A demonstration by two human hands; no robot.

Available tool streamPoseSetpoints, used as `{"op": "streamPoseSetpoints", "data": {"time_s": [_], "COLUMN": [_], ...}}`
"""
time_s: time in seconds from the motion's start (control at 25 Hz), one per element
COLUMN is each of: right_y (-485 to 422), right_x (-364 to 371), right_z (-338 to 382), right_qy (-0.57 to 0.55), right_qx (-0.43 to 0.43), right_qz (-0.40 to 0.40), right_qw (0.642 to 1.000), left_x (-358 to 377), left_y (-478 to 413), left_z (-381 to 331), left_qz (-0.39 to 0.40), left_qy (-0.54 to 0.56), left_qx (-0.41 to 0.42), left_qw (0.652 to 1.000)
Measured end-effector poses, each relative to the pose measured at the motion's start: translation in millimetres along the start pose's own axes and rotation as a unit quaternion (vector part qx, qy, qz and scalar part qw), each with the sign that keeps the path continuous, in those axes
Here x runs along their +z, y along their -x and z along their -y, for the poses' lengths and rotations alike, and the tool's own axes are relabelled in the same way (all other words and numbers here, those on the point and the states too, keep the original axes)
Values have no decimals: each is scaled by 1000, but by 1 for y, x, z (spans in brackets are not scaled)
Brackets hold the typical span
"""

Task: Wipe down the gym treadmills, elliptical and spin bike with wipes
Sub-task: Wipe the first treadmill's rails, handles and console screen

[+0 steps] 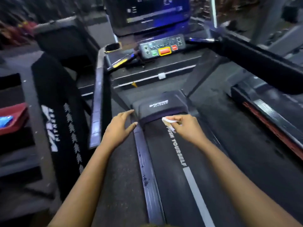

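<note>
A black treadmill fills the head view, its belt (165,169) marked "PUSH YOURSELF" with a white stripe. At the belt's far end sits the dark motor cover (161,106). My right hand (188,126) pinches a small white wipe (168,120) at the seam between belt and motor cover. My left hand (118,127) hovers with straight fingers over the left side rail (146,169), holding nothing. The control console (161,47) with green and red buttons stands beyond, under a dark screen (147,12).
A left handrail (98,102) runs down beside my left arm, and a thick black right handrail (262,63) crosses the upper right. Another treadmill (270,115) lies to the right. A dark machine panel (60,125) and a red object (14,118) sit on the left.
</note>
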State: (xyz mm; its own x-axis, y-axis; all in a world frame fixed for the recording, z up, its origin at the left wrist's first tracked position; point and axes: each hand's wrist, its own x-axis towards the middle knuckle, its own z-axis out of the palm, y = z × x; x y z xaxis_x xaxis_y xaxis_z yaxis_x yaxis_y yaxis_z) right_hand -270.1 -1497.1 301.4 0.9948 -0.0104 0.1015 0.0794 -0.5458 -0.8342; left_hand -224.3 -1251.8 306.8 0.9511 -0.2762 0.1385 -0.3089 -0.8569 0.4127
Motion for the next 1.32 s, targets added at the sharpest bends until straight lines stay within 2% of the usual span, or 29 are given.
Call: {"op": "streamPoseSetpoints", "data": {"time_s": [0.08, 0.16, 0.24, 0.36, 0.44, 0.68, 0.92, 1.12, 1.32], "right_y": [-23, -43, -63, -104, -140, -252, -340, -403, -440], "right_x": [-1, 1, 8, 34, 60, 124, 188, 226, 251], "right_z": [-1, -4, -5, 4, 12, 37, 50, 65, 71], "right_qy": [5, -18, -63, -137, -168, -188, -209, -198, -196], "right_qx": [-23, -7, 10, 18, 8, 10, 42, 17, -32], "right_qz": [34, 47, 70, 92, 99, 114, 83, 40, 60], "right_qw": [999, 999, 995, 986, 981, 975, 974, 979, 978], "left_x": [-4, -10, -17, -25, -26, -19, -22, -23, -25], "left_y": [-6, -16, -29, -54, -73, -92, -90, -89, -91], "left_z": [9, 23, 39, 69, 91, 116, 109, 105, 98], "left_qz": [-41, -78, -111, -99, -84, -58, -56, -56, -60], "left_qy": [-10, -24, -37, 9, 61, 21, 15, 12, 10], "left_qx": [-51, -99, -183, -309, -349, -359, -355, -359, -369], "left_qw": [998, 992, 976, 946, 931, 931, 933, 932, 928]}}
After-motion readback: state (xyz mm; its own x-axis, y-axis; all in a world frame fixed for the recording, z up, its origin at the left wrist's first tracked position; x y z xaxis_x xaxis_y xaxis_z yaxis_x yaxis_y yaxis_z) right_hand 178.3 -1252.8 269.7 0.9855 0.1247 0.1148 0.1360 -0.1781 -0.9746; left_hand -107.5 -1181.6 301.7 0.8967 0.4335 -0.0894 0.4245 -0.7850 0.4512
